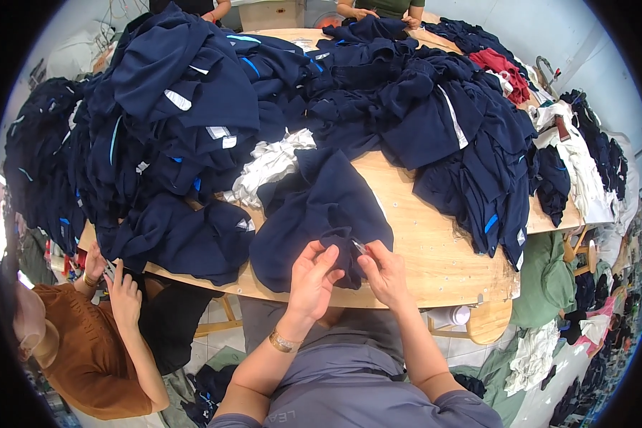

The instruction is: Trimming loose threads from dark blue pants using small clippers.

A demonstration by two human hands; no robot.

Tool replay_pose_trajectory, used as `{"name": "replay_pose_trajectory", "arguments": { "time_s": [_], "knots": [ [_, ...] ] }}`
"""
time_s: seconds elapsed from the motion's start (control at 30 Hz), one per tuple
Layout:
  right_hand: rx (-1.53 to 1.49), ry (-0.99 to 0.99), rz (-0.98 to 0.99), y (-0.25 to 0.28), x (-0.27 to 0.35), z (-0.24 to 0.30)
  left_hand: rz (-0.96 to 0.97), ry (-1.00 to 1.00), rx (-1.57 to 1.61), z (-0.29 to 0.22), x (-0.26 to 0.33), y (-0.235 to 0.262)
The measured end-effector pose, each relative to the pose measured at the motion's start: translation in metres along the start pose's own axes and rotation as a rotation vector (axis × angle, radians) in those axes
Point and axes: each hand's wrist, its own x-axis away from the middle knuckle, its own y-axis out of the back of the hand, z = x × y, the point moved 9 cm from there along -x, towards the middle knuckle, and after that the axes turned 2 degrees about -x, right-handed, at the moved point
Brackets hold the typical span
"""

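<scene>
A dark navy garment (328,200) lies bunched on the wooden table in front of me, its near end lifted at the edge. My left hand (312,279) is closed on that end, pinching a fold between thumb and fingers. Close by on the right, my right hand (385,277) grips small silvery thread snips (359,247), mostly covered by the fingers. Their tip is against or just beside the pinched fold; I cannot tell which.
Large heaps of navy garments (185,93) cover the table's left and far side, with another pile (471,143) at right. A crumpled white cloth (274,167) lies beyond my garment. A co-worker in brown (93,349) sits at left; two more people are across the table (442,264).
</scene>
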Motion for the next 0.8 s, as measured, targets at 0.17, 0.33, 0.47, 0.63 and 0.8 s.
{"name": "replay_pose_trajectory", "arguments": {
  "time_s": [0.17,0.33,0.47,0.63,0.8],
  "knots": [
    [0.165,0.167,-0.051,0.001,0.003,0.012,0.003,0.037,0.084,0.002,0.001,0.003],
    [0.31,0.264,-0.07,0.0,0.005,0.019,0.019,0.1,0.169,0.009,0.001,0.003],
    [0.315,0.287,-0.07,0.0,0.004,0.022,0.043,0.127,0.184,0.012,0.0,0.002],
    [0.312,0.3,-0.069,0.0,0.003,0.024,0.06,0.108,0.152,0.01,0.002,-0.002],
    [0.3,0.312,-0.081,0.001,0.002,0.026,0.009,0.011,-0.029,0.003,0.003,-0.001]
  ]
}}
